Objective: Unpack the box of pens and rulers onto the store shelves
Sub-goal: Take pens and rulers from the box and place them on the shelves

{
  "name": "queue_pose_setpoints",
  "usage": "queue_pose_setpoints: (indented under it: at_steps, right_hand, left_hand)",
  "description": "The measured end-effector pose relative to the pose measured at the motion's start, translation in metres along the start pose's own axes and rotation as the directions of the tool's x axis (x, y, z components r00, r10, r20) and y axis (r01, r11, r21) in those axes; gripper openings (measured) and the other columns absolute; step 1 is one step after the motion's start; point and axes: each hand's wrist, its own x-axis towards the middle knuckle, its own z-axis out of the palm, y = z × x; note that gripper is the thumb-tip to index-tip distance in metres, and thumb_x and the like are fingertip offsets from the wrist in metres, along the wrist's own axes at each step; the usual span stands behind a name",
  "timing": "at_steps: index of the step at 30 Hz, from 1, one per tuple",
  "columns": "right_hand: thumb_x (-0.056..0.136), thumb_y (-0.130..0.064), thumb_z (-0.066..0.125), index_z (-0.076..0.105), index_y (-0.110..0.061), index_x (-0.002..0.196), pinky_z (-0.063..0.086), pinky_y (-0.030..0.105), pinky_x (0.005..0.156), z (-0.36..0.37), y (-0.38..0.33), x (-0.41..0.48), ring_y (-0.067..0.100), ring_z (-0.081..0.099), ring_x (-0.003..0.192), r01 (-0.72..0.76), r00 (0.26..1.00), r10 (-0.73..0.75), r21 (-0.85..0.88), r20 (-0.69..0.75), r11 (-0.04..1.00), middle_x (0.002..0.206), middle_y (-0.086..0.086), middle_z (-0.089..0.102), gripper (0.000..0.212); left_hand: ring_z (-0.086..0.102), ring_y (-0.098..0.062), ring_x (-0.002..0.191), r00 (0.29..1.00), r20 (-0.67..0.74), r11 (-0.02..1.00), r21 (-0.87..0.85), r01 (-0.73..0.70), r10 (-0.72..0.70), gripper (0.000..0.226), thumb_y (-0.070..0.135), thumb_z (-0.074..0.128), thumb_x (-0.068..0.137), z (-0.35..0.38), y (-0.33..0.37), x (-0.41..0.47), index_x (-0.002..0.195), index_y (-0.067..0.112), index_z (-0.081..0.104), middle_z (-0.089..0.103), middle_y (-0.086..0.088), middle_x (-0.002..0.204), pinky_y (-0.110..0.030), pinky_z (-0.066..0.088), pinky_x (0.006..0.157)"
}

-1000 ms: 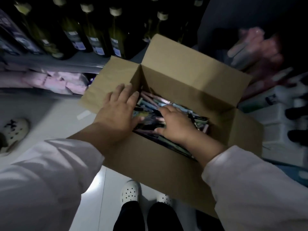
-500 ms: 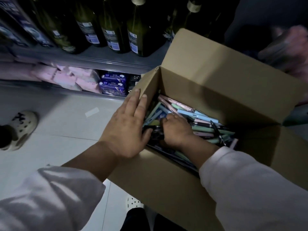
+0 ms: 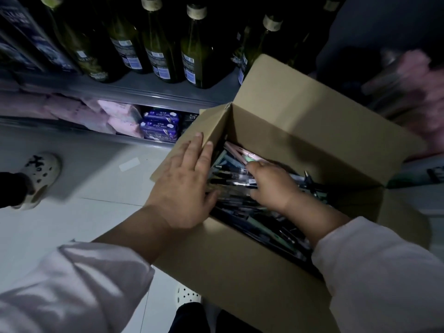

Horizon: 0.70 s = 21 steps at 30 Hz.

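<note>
An open brown cardboard box (image 3: 300, 121) fills the middle and right of the view, with its flaps up. Inside lies a heap of several pens (image 3: 237, 162), some pink and green, most dark. My left hand (image 3: 185, 183) lies flat with straight fingers on the box's left flap and rim. My right hand (image 3: 271, 186) is down inside the box among the pens, its fingers curled into the pile. What those fingers hold is hidden under the hand.
A grey shelf (image 3: 134, 90) at the back carries dark glass bottles (image 3: 165, 49). Below it lie pink packets (image 3: 113, 118) and purple packets (image 3: 159, 126). Another person's white clog (image 3: 38, 176) stands on the tiled floor at left. Blurred pink goods (image 3: 413, 87) sit at right.
The view has swung closer to the shelves. My left hand has slid further up the left flap. My right hand has stayed in the pens, shifting slightly.
</note>
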Motion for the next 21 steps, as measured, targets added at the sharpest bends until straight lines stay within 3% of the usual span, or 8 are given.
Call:
queue_pose_setpoints:
  at_steps: [3, 7, 10, 15, 18, 21]
  right_hand:
    - [0.078, -0.019, 0.066, 0.052, -0.013, 0.125, 0.042, 0.029, 0.077, -0.019, 0.006, -0.012, 0.03, 0.058, 0.103, -0.03, 0.996, 0.037, 0.097, -0.076, 0.995, 0.113, 0.012, 0.062, 0.049]
    - [0.078, -0.014, 0.065, 0.055, -0.016, 0.114, 0.05, 0.032, 0.072, -0.049, 0.013, -0.033, 0.028, 0.06, 0.085, -0.068, 0.987, 0.102, 0.243, -0.128, 0.968, 0.094, 0.007, 0.065, 0.037]
    - [0.082, -0.016, 0.064, 0.052, -0.02, 0.117, 0.051, 0.032, 0.066, -0.074, 0.016, -0.047, 0.024, 0.06, 0.076, -0.096, 0.975, 0.16, 0.361, -0.152, 0.927, 0.087, 0.007, 0.064, 0.038]
    - [0.084, -0.015, 0.063, 0.052, -0.025, 0.113, 0.052, 0.038, 0.058, -0.122, 0.015, -0.072, 0.025, 0.063, 0.074, -0.047, 0.954, 0.21, 0.585, -0.213, 0.81, 0.088, 0.005, 0.064, 0.033]
    - [0.083, -0.012, 0.063, 0.055, -0.024, 0.099, 0.042, 0.023, 0.055, -0.149, 0.015, -0.093, 0.011, 0.056, 0.064, 0.038, 0.945, 0.21, 0.719, -0.253, 0.693, 0.082, -0.001, 0.063, 0.021]
    - [0.08, -0.008, 0.06, 0.054, -0.011, 0.098, 0.038, 0.025, 0.054, -0.168, 0.021, -0.109, 0.012, 0.048, 0.061, 0.017, 0.929, 0.285, 0.796, -0.237, 0.605, 0.076, 0.004, 0.054, 0.02]
  left_hand:
    - [-0.009, -0.023, 0.146, 0.999, 0.01, 0.999, 0.011, 0.035, -0.036, 0.089, 0.051, 0.046, 0.091, -0.005, 0.004, -0.001, 0.15, 0.017, -0.012, -0.019, -0.004, 0.157, -0.038, 0.001, 0.12]
    - [-0.007, -0.019, 0.146, 0.997, -0.046, 0.996, -0.064, 0.06, -0.063, 0.086, 0.047, 0.047, 0.092, -0.017, 0.018, -0.007, 0.151, 0.015, -0.007, -0.009, -0.004, 0.159, -0.036, 0.002, 0.12]
    - [-0.002, -0.018, 0.147, 0.994, -0.08, 0.988, -0.142, 0.061, -0.073, 0.084, 0.046, 0.048, 0.092, -0.029, 0.038, -0.012, 0.151, 0.015, -0.003, -0.002, -0.004, 0.16, -0.033, 0.004, 0.119]
    - [0.005, -0.016, 0.146, 0.994, -0.08, 0.962, -0.271, 0.047, -0.071, 0.084, 0.045, 0.051, 0.091, -0.052, 0.074, -0.016, 0.152, 0.014, 0.001, 0.006, -0.005, 0.159, -0.03, 0.009, 0.119]
    - [0.011, -0.015, 0.145, 0.995, -0.066, 0.929, -0.368, 0.041, -0.07, 0.085, 0.045, 0.054, 0.09, -0.067, 0.096, -0.019, 0.152, 0.015, 0.004, 0.012, -0.003, 0.159, -0.03, 0.015, 0.118]
    - [0.018, -0.016, 0.144, 0.997, -0.035, 0.89, -0.453, 0.045, -0.068, 0.085, 0.044, 0.056, 0.09, -0.084, 0.118, -0.022, 0.152, 0.015, 0.007, 0.017, -0.003, 0.158, -0.03, 0.02, 0.117]
